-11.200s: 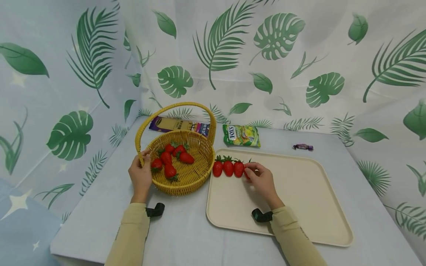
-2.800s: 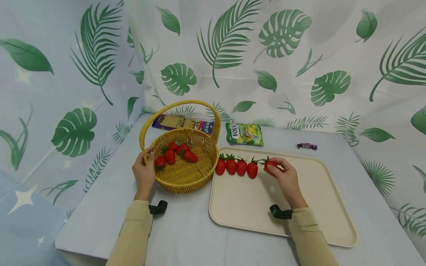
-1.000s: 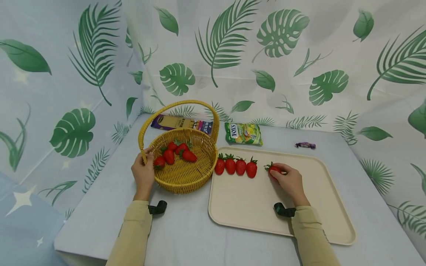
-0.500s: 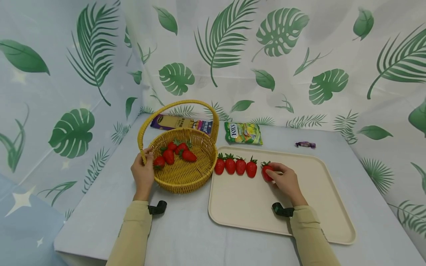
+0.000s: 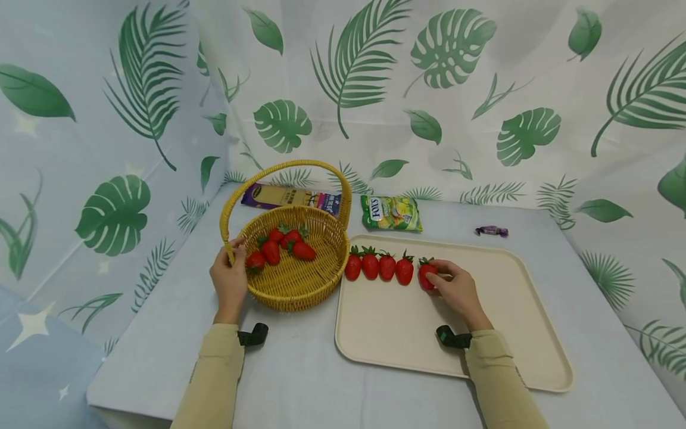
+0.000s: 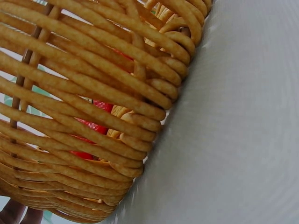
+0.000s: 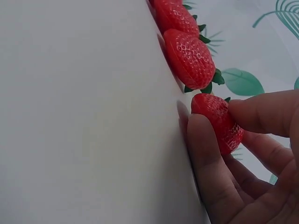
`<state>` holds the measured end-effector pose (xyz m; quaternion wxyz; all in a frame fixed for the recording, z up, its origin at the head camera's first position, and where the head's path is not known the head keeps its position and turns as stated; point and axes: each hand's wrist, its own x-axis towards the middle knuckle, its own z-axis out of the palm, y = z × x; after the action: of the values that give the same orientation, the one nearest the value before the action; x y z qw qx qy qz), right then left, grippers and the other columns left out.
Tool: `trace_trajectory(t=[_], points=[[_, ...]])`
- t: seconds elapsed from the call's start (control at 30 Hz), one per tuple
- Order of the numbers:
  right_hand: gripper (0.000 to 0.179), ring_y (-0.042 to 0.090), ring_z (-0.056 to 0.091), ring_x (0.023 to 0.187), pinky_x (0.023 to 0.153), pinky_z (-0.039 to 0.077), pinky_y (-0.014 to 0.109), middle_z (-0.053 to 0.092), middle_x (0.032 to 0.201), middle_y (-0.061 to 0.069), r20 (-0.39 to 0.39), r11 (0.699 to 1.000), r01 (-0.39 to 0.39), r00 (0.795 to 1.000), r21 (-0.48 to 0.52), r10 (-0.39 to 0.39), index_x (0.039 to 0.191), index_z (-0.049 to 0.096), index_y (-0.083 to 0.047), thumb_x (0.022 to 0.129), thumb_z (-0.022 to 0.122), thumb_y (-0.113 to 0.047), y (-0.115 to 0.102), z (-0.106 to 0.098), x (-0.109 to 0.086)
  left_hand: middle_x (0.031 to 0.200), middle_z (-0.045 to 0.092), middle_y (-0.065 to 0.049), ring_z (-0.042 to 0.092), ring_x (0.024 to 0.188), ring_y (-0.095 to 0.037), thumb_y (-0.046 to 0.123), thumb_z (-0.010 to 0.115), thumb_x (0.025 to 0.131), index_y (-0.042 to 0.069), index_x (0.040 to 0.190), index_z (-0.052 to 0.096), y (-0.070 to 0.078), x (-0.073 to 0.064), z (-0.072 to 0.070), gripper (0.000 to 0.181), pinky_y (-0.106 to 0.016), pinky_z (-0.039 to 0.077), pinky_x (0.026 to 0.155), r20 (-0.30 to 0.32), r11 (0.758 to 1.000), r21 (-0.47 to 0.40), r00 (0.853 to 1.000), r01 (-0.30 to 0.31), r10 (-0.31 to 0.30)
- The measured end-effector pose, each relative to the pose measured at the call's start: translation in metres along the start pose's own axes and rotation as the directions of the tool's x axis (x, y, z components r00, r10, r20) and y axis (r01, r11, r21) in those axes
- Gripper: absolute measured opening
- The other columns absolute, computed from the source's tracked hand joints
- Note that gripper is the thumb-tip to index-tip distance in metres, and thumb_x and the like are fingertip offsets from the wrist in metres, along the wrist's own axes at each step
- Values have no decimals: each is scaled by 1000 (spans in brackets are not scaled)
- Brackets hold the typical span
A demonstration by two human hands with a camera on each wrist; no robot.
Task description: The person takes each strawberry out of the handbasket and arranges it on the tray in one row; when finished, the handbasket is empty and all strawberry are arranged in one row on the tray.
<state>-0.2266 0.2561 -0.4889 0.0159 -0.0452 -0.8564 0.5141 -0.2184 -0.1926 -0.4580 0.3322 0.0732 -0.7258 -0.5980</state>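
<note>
My right hand (image 5: pixel 457 292) pinches a red strawberry (image 7: pixel 217 119) between thumb and fingers, low over the beige tray (image 5: pixel 396 345). Its green leafy top points away from me. To its left, several strawberries stand in a row along the tray's upper left part, the nearest one (image 5: pixel 404 270) a small gap away. My left hand (image 5: pixel 230 283) grips the base of the handle of a yellow wicker basket (image 5: pixel 289 298) at its left side. Several more strawberries (image 5: pixel 271 252) lie inside, toward the basket's left and back. In the left wrist view the woven wall (image 6: pixel 84 107) hides most of that hand.
Behind the basket lies a purple and gold snack packet (image 5: pixel 289 196). A green Fox's candy bag (image 5: pixel 392 213) sits behind the tray, with a purple wrapped candy (image 5: pixel 492 231) farther right. Leaf-patterned cloth (image 5: pixel 343 89) hangs at the back and sides.
Over the last second my right hand has turned the strawberry more upright and shifted it left toward the row. Since the oldest frame, one strawberry fewer lies in the basket. My left hand keeps its grip.
</note>
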Motion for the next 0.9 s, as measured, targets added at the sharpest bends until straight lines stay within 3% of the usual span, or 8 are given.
trace_trajectory(t=[0.2,0.5,0.63,0.9], points=[[41,19,63,94,67,56,25,59,125,23,36,1000,3,999,-1,-3,132,57,-3,95,63,-19,-3,1,1,116,68,-16,61,98,-2,13,58,99,-6,106,67,-20,7,3,22,-19,42,80,-8,1000,6,1000,-5,6],[40,25,64,100,69,56,24,57,127,24,47,1000,10,999,19,-11,130,57,0,96,61,-21,-4,2,1,117,68,-15,60,98,-5,11,58,99,-6,106,67,-20,6,2,21,-20,41,79,-10,1000,-8,1000,4,-4],[40,26,64,102,71,56,24,56,128,25,57,999,13,998,45,-15,131,56,1,97,60,-18,-3,2,0,116,67,-20,58,95,-1,9,57,99,-6,110,67,-15,5,1,21,-19,40,78,-7,1000,-13,1000,18,-18],[38,27,63,97,70,56,25,56,127,26,76,999,21,997,42,-24,131,55,2,95,59,-10,-4,2,-2,118,64,-27,59,96,-3,4,54,99,-10,108,64,13,-3,0,20,-17,40,78,9,1000,8,1000,15,-15]])
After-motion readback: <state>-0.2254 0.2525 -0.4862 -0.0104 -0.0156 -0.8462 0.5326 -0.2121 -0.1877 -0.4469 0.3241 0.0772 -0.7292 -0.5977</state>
